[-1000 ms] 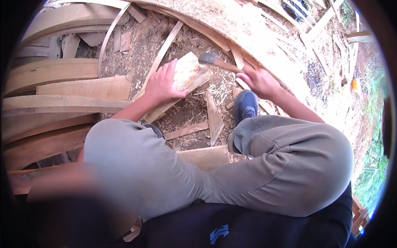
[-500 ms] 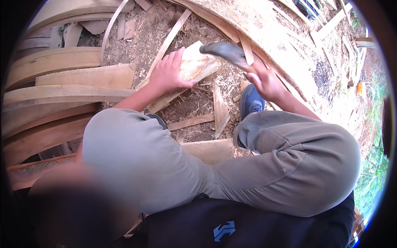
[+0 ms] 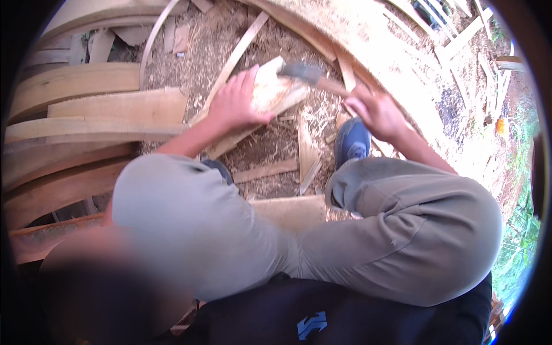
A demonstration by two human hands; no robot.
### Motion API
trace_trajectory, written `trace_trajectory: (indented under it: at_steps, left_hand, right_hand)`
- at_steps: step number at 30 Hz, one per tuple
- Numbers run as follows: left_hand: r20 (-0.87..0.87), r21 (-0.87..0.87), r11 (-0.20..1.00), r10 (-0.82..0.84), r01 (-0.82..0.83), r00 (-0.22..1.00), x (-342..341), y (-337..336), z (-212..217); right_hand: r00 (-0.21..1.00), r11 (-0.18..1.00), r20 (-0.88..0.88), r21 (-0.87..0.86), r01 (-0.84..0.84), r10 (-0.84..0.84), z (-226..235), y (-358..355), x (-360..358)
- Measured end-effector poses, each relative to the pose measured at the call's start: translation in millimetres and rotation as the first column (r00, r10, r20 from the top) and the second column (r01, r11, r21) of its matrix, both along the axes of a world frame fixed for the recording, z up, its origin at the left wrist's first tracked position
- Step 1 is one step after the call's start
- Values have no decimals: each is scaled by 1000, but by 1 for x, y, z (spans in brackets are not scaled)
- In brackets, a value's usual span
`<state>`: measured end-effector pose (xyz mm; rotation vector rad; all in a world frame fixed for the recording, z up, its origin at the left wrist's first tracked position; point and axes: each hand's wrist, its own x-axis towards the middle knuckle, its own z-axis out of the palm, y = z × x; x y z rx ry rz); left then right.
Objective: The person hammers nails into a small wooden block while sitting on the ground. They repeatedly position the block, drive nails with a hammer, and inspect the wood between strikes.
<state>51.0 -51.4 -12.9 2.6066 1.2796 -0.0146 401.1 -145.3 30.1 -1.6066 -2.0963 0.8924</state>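
Observation:
My left hand [image 3: 234,102] grips a pale wood piece [image 3: 267,86], its fingers over the upper side and thumb spread toward the near side. The wood's top looks freshly cut, with a rough yellowish patch. It rests slanted on a longer wooden board [image 3: 229,144]. My right hand [image 3: 376,115] is closed around the wooden handle of a hatchet-like chopping tool [image 3: 302,72]. Its dark metal head is at the wood's right edge, slightly blurred; whether it touches cannot be told. My left fingers are a short way from the head.
Curved planks [image 3: 80,86] are stacked at the left. A big curved timber [image 3: 322,29] arcs across the far side. Shavings and offcuts [image 3: 307,146] cover the dirt by my blue shoe [image 3: 352,141]. A short board [image 3: 290,210] lies between my legs.
The tool's head has come down slightly and shows less blur, with more of the handle visible. My right hand has shifted a little right. My left hand keeps its hold on the wood.

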Motion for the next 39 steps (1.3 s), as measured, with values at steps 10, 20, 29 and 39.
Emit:
trace_trajectory:
  at_steps: [10, 20, 29, 39]
  left_hand:
    - [-42, -66, 997, 26, -29, 999, 11, 2, 8]
    - [72, -36, 999, 0, 3, 997, 12, 1, 7]
    - [70, -32, 999, -6, 8, 998, 8, 3, 8]
    - [103, -77, 997, 11, -3, 995, 10, 3, 8]
  right_hand:
    - [982, 988, -118, 5, 152, -151, -9, -9, 15]
    - [964, 972, -241, 172, 157, -113, 27, 4, -6]
    - [945, 968, -225, 28, 248, -236, 27, -1, -4]
    - [942, 969, -298, 140, 205, -156, -12, -8, 2]
